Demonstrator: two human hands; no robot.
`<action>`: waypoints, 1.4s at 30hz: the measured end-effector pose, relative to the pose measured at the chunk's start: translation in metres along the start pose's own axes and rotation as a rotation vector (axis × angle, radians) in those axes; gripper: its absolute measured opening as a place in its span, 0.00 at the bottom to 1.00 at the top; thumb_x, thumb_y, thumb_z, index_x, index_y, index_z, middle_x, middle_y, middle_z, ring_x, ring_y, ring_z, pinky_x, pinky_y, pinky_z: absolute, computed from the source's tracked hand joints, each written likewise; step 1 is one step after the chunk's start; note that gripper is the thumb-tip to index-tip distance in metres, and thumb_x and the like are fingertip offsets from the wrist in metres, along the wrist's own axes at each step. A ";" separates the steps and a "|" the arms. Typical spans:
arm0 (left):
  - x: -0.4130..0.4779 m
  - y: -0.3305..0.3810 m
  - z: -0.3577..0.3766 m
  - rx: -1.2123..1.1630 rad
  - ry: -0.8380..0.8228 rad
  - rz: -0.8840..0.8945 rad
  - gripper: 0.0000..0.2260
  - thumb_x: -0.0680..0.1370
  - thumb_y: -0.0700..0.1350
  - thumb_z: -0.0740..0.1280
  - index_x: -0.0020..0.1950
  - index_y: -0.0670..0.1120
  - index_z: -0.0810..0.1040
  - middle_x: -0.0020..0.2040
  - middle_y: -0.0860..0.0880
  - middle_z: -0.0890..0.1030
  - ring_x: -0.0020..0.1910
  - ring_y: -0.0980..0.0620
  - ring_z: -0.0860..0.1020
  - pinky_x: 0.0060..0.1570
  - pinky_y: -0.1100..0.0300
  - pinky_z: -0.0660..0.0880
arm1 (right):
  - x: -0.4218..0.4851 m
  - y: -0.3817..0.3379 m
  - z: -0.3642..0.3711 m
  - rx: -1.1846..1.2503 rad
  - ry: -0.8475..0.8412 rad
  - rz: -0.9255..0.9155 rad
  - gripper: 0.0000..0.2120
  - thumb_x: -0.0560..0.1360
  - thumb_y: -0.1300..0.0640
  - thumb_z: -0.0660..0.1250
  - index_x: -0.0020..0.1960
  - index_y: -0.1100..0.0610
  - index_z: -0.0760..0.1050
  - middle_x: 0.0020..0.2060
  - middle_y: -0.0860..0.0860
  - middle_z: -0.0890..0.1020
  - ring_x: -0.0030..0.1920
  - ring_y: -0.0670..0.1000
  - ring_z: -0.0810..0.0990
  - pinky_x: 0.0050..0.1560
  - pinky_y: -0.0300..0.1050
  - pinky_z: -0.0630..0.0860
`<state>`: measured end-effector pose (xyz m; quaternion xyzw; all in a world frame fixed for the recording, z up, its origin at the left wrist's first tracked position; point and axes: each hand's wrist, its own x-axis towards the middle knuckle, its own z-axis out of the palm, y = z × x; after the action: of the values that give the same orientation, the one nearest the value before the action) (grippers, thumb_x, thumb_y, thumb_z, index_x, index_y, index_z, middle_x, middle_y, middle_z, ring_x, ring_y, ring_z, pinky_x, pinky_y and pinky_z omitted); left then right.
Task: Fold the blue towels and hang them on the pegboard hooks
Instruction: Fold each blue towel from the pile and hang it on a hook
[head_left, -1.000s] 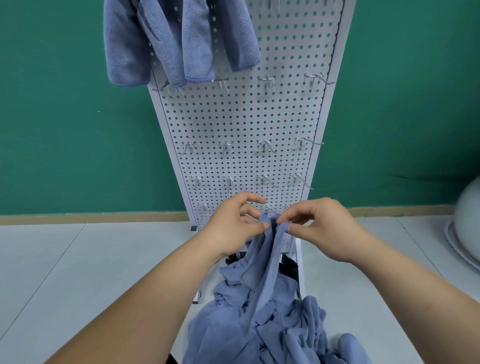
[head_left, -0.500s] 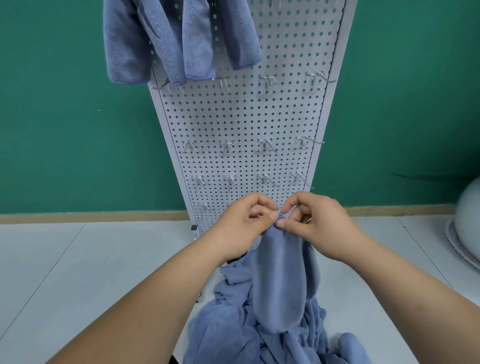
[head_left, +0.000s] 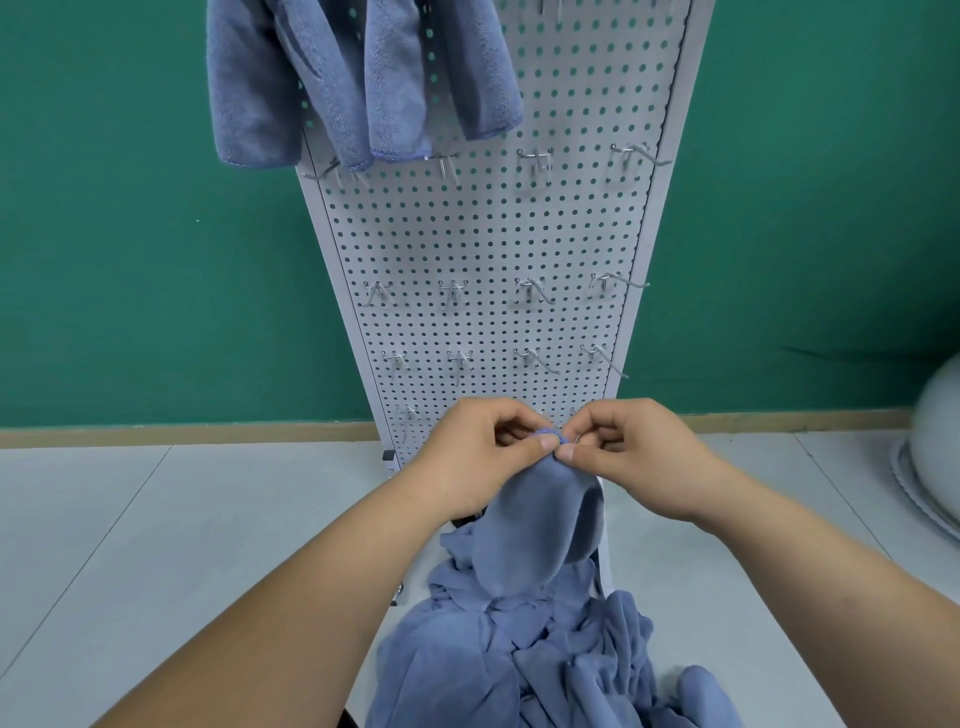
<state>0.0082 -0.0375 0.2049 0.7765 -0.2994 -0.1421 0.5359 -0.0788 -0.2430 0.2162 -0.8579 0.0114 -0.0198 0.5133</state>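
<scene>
The crumpled heap of blue microfibre towels (head_left: 519, 670) lies nearest, at the foot of the stand. Whether it rests on the pale tiled floor (head_left: 156, 519) or on the stand's base cannot be told.

One soft blue towel (head_left: 540, 525) is drawn up from the heap, its lower end trailing into it. The left hand (head_left: 467, 462) is clamped on its top hem with thumb against forefinger. The right hand (head_left: 639, 462) pinches the same hem just beside it, and the thumbs almost touch.

Step in hand, as judged: locating the hem and corners, with no fold made yet. The next move calls for the hands to part along the hem towards the corners, lifting the towel free of the heap before folding it.

There is open room for this spread over the floor to either side of the hands. Just behind them stands the white perforated metal pegboard (head_left: 483, 234), and its lowest hooks sit close to the knuckles, a likely snag.

Higher up, several rows of bare wire hooks (head_left: 535, 161) are free. Folded blue towels already hung (head_left: 311, 88) cover the board's upper left corner, so the upper right appears the readiest target.

A dark green wall (head_left: 130, 208) is behind. A white rounded object (head_left: 935, 431) at the far right stands well apart.
</scene>
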 end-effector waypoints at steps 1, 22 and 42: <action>0.000 -0.001 0.000 0.037 0.001 0.017 0.02 0.78 0.44 0.77 0.51 0.49 0.87 0.45 0.52 0.88 0.45 0.54 0.84 0.52 0.60 0.81 | 0.000 0.000 0.002 -0.001 -0.008 -0.012 0.03 0.77 0.56 0.77 0.47 0.53 0.83 0.33 0.47 0.81 0.35 0.47 0.77 0.43 0.44 0.75; 0.007 -0.038 -0.098 0.223 0.585 -0.078 0.03 0.80 0.48 0.74 0.47 0.52 0.85 0.44 0.52 0.86 0.45 0.48 0.82 0.51 0.51 0.80 | -0.002 0.021 -0.064 -0.767 0.248 0.047 0.10 0.74 0.37 0.74 0.42 0.42 0.82 0.45 0.40 0.82 0.47 0.42 0.77 0.45 0.46 0.75; 0.007 -0.038 -0.093 0.574 0.547 -0.049 0.01 0.81 0.47 0.73 0.51 0.52 0.83 0.41 0.59 0.82 0.40 0.55 0.80 0.47 0.52 0.80 | 0.002 0.018 -0.063 -0.846 0.675 -0.123 0.07 0.76 0.53 0.77 0.52 0.51 0.83 0.38 0.46 0.85 0.42 0.56 0.82 0.39 0.50 0.79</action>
<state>0.0762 0.0370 0.2070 0.9110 -0.1543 0.1467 0.3532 -0.0799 -0.3067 0.2305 -0.9346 0.1324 -0.3180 0.0889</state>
